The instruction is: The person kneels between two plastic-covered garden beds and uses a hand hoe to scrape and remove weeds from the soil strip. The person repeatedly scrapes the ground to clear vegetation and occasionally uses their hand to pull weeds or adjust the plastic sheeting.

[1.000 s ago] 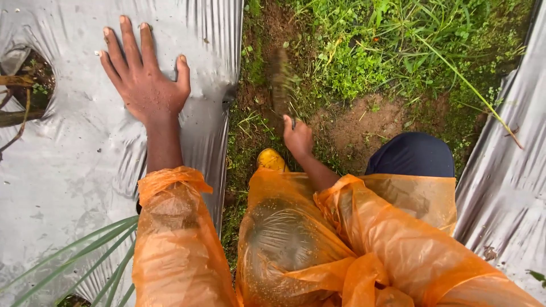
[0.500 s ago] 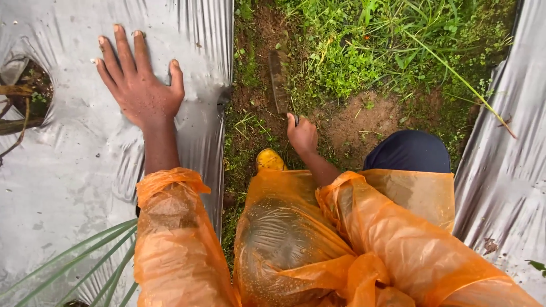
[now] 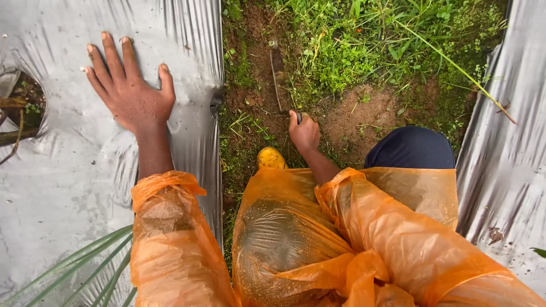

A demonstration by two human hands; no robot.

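Right hand [image 3: 304, 132] gripping blade [image 3: 276, 79], pointing ahead

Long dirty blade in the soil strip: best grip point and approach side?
Grip the long soil-caked blade at its near handle end, coming from the person's side, as the right hand does now. The blade runs away from the body along the bare soil strip, so the edged length stays clear of the fingers.

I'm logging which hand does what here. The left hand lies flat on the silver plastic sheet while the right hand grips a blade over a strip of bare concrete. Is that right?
Not quite. The head view shows the left hand flat on the silver plastic sheet and the right hand gripping the blade, but the strip is soil and green weeds, not concrete.
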